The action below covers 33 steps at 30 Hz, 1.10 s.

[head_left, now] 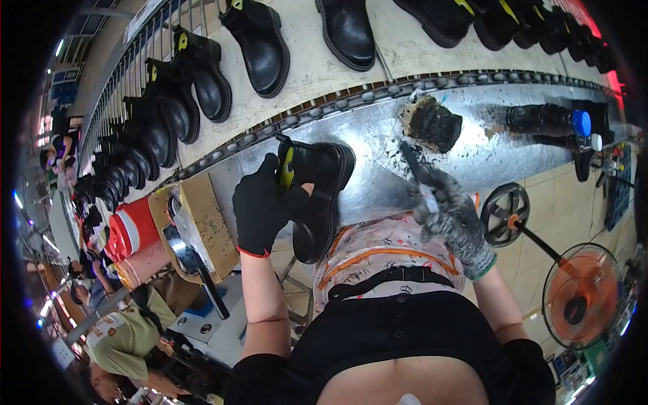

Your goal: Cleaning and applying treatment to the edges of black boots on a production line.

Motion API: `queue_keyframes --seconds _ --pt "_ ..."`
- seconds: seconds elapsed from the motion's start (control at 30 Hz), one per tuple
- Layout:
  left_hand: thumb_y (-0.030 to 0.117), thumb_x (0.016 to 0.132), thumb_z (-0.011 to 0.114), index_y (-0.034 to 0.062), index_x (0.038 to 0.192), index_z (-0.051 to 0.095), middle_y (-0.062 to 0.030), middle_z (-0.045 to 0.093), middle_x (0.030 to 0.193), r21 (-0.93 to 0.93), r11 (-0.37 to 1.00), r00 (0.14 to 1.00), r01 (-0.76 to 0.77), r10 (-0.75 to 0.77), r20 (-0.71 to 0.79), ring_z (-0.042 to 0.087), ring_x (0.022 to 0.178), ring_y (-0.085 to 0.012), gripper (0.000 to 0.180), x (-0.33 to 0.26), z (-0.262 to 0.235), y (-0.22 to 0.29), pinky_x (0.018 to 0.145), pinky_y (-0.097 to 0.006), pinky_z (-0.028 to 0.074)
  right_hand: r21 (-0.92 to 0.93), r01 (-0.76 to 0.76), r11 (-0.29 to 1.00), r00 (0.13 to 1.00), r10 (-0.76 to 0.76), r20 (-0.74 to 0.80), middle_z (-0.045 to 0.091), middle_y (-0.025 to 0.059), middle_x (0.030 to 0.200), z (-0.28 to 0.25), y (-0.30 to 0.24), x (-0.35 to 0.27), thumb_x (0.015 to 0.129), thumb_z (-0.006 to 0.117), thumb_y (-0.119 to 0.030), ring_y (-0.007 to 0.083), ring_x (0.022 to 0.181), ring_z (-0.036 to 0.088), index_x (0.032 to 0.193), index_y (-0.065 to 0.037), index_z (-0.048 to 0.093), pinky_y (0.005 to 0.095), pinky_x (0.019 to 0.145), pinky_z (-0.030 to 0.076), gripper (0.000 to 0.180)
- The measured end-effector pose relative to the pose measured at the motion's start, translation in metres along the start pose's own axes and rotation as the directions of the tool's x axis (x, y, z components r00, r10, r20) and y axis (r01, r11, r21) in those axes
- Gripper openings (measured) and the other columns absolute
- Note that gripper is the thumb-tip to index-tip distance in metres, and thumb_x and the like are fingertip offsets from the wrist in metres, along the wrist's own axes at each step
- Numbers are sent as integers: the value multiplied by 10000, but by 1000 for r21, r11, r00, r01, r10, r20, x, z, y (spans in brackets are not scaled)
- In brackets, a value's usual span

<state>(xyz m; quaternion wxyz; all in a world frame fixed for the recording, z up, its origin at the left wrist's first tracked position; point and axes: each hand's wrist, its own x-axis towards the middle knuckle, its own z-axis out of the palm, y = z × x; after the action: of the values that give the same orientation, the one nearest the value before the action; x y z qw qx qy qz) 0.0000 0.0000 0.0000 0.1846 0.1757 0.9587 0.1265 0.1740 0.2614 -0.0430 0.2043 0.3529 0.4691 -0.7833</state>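
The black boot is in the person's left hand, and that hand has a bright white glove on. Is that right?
Not quite: the glove is black, not white, as the head view shows. The black boot is indeed in the person's left hand.

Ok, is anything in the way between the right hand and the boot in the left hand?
Nothing visible: between the right hand, which holds a dark-tipped tool, and the boot in the left hand, the metal bench top shows. The dark lump lies farther across the bench, off that line.
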Motion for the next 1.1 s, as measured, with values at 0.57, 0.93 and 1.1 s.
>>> queue_keyframes --seconds 0.57,0.93,1.1 --pt "363 639 771 11 984 630 -151 626 649 40 993 994 110 -111 8 632 584 -274 512 -3 3 16 547 -342 460 -712 668 217 707 -485 515 513 270 1151 29 -6 29 761 525 -42 394 1079 519 1370 -76 368 456 959 417 631" --pt "375 643 769 2 1010 618 -168 644 687 32 995 996 95 -95 -5 647 615 -292 545 -5 5 14 558 -349 471 -694 664 279 719 -492 490 559 218 1101 35 -4 34 829 590 -198 348 1041 545 1350 -121 418 435 910 434 554" --pt "392 647 764 -11 1023 608 -185 651 715 36 995 996 89 -89 -6 656 646 -311 573 -6 4 14 570 -357 482 -652 607 454 793 -396 462 605 144 1068 38 -19 31 838 608 -285 313 990 579 1292 -126 497 408 875 451 494"
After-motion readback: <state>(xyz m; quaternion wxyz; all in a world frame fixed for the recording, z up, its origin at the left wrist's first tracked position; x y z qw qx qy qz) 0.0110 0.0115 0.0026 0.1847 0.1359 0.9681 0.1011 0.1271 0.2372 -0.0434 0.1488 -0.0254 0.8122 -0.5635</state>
